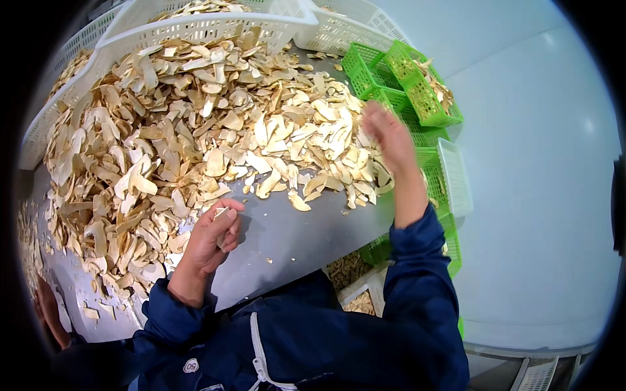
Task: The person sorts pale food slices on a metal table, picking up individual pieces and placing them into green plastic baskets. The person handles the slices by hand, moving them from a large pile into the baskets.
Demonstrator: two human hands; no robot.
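A large heap of dried mushroom slices [161,137] covers much of the grey metal table [288,234]. My left hand [215,237], near the table's front edge, has its fingers curled around a pale mushroom slice [221,239]. Over the heap's right edge, beside the green plastic baskets [367,73], is my right hand [386,132]; it is blurred and its fingertips point away from me. Whether it holds anything cannot be made out. Several light slices lie between the two hands.
White perforated plastic crates [210,27] line the table's far side. A green basket with slices [425,93] rests on others at the right, near a white tray [455,176]. Another person's hand [49,308] is at the lower left. Below the table edge stand containers of mushroom pieces [347,271].
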